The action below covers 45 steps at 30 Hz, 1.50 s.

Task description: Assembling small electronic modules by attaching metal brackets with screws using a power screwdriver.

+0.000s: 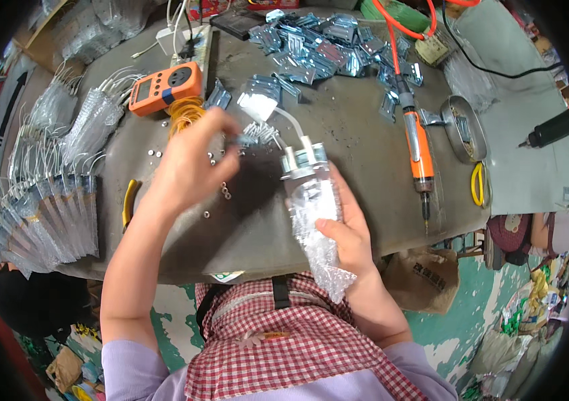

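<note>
My right hand (pixel 351 230) is closed around a bubble-wrapped part (pixel 314 207), held tilted over the table's near edge. A metal bracket (pixel 304 160) is at its upper end, and white leads with a white label (pixel 256 105) reach up from there. My left hand (pixel 197 164) is smeared by motion, its fingers curled beside a small heap of screws (pixel 260 134); whether anything is between them I cannot make out. Several small nuts (pixel 225 192) lie scattered by that hand. Beyond it sits an orange meter (pixel 166 88) with a coil of yellow wire (pixel 184 113).
Metal brackets (pixel 318 50) are heaped at the back. An orange electric screwdriver (pixel 417 147) hangs on the right, near a metal dish (pixel 465 130) and a yellow-handled tool (pixel 477 184). Bubble-wrapped parts (pixel 50 220) fill the left side; yellow-handled pliers (pixel 129 200) lie near my left forearm.
</note>
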Each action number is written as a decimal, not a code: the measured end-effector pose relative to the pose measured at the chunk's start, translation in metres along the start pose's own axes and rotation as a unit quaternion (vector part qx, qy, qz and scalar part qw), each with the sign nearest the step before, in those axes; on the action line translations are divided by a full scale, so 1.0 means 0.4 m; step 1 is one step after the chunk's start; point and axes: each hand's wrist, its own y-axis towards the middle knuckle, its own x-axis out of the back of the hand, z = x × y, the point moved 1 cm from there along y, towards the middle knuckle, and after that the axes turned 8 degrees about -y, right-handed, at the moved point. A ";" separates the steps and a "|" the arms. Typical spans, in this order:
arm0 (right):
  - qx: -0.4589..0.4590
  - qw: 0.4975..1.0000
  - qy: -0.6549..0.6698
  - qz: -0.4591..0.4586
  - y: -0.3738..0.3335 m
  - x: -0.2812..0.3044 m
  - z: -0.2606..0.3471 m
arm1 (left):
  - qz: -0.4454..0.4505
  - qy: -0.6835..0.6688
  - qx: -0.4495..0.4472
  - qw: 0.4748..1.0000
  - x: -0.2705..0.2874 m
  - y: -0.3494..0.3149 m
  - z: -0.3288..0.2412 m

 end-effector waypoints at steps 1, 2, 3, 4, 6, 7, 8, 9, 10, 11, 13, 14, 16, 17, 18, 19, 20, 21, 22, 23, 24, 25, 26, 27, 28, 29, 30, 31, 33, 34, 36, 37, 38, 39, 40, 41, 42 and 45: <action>-0.036 0.999 -0.015 0.035 -0.007 -0.005 -0.003 | 0.044 -0.105 0.086 0.990 -0.004 -0.012 -0.047; -0.059 0.997 -0.006 0.042 -0.018 -0.021 0.002 | 0.077 -0.123 0.082 0.986 -0.009 -0.016 -0.083; -0.074 0.996 0.022 0.049 -0.025 -0.040 0.008 | 0.109 -0.141 0.079 0.981 -0.017 -0.018 -0.104; -0.070 0.995 0.020 0.064 -0.030 -0.045 0.004 | 0.117 -0.162 0.085 0.976 -0.021 -0.025 -0.104; -0.069 0.994 0.018 0.081 -0.043 -0.056 0.001 | 0.102 -0.194 0.150 0.964 -0.018 -0.035 -0.101; -0.086 0.993 0.023 0.076 -0.050 -0.065 0.007 | 0.088 -0.227 0.209 0.947 -0.017 -0.039 -0.098; -0.103 0.992 0.028 0.071 -0.056 -0.071 0.011 | 0.079 -0.229 0.210 0.947 -0.016 -0.046 -0.101; -0.104 0.992 0.028 0.073 -0.059 -0.076 0.011 | 0.077 -0.230 0.211 0.947 -0.019 -0.054 -0.100; -0.118 0.990 0.041 0.071 -0.064 -0.081 0.011 | 0.055 -0.193 0.158 0.967 -0.024 -0.065 -0.099; -0.131 0.987 0.053 0.070 -0.068 -0.086 0.012 | 0.033 -0.156 0.104 0.982 -0.028 -0.072 -0.098; -0.142 0.984 0.083 0.068 -0.079 -0.097 0.024 | 0.021 -0.111 0.045 0.993 -0.028 -0.078 -0.097; -0.154 0.979 0.115 0.065 -0.084 -0.102 0.028 | 0.011 -0.065 -0.013 0.998 -0.028 -0.082 -0.098; -0.151 0.976 0.140 0.077 -0.090 -0.100 0.022 | -0.016 -0.058 -0.069 0.996 -0.041 -0.090 -0.092; -0.149 0.971 0.168 0.086 -0.091 -0.098 0.018 | -0.039 -0.052 -0.124 0.990 -0.046 -0.090 -0.093; -0.151 0.970 0.167 0.088 -0.095 -0.099 0.014 | -0.081 -0.008 -0.153 0.985 -0.047 -0.085 -0.098; -0.093 0.992 0.040 0.073 -0.101 -0.094 0.008 | -0.081 -0.009 -0.155 0.985 -0.058 -0.094 -0.102; -0.033 0.994 -0.090 0.057 -0.110 -0.096 0.006 | -0.104 -0.008 -0.097 0.990 -0.063 -0.115 -0.115; 0.006 0.982 -0.185 0.036 -0.123 -0.096 -0.007 | -0.126 -0.008 -0.040 0.991 -0.071 -0.137 -0.127; 0.046 0.958 -0.282 0.032 -0.134 -0.096 -0.025 | -0.075 -0.056 0.026 0.995 -0.087 -0.158 -0.136; 0.083 0.923 -0.374 0.027 -0.144 -0.100 -0.036 | -0.015 -0.125 0.095 0.987 -0.108 -0.175 -0.154; 0.111 0.879 -0.461 0.045 -0.156 -0.121 -0.037 | -0.015 -0.147 0.117 0.982 -0.124 -0.185 -0.155; 0.121 0.871 -0.472 0.059 -0.168 -0.128 -0.045 | -0.018 -0.169 0.141 0.975 -0.139 -0.196 -0.149; 0.108 0.863 -0.487 0.077 -0.169 -0.123 -0.038 | -0.013 -0.229 0.189 0.955 -0.150 -0.210 -0.139; 0.094 0.855 -0.501 0.094 -0.170 -0.111 -0.021 | -0.013 -0.231 0.189 0.954 -0.153 -0.218 -0.128; 0.090 0.824 -0.541 0.144 -0.150 -0.090 0.015 | -0.014 -0.270 0.231 0.934 -0.154 -0.230 -0.117; 0.087 0.789 -0.576 0.196 -0.115 -0.060 0.053 | -0.016 -0.308 0.274 0.911 -0.156 -0.244 -0.111; 0.080 0.853 -0.513 0.048 -0.084 -0.019 0.071 | -0.027 -0.308 0.265 0.913 -0.160 -0.247 -0.110; 0.072 0.892 -0.434 -0.100 -0.049 0.036 0.089 | -0.030 -0.310 0.266 0.912 -0.165 -0.245 -0.110; 0.242 0.470 -0.809 -0.255 0.021 0.218 0.187 | -0.057 -0.282 0.240 0.927 -0.167 -0.237 -0.125; 0.152 0.523 -0.802 -0.246 0.035 0.265 0.224 | -0.067 -0.285 0.230 0.928 -0.173 -0.237 -0.125; 0.061 0.578 -0.782 -0.225 0.054 0.317 0.243 | -0.077 -0.270 0.217 0.935 -0.172 -0.247 -0.131; 0.076 0.586 -0.782 -0.200 0.063 0.333 0.253 | -0.079 -0.264 0.215 0.937 -0.168 -0.249 -0.136; 0.091 0.594 -0.780 -0.176 0.071 0.338 0.255 | -0.080 -0.260 0.217 0.937 -0.161 -0.256 -0.139; 0.091 0.597 -0.778 -0.174 0.064 0.341 0.244 | -0.075 -0.256 0.216 0.939 -0.155 -0.263 -0.144; 0.049 0.770 -0.609 -0.183 0.049 0.354 0.224 | -0.074 -0.250 0.216 0.941 -0.153 -0.264 -0.143; -0.002 0.896 -0.405 -0.181 0.026 0.349 0.209 | -0.077 -0.247 0.222 0.940 -0.154 -0.264 -0.143; -0.021 0.931 -0.319 -0.177 -0.005 0.323 0.187 | -0.078 -0.256 0.234 0.935 -0.156 -0.263 -0.142; 0.053 0.982 -0.009 -0.183 -0.033 0.152 0.102 | -0.062 -0.273 0.250 0.927 -0.161 -0.262 -0.139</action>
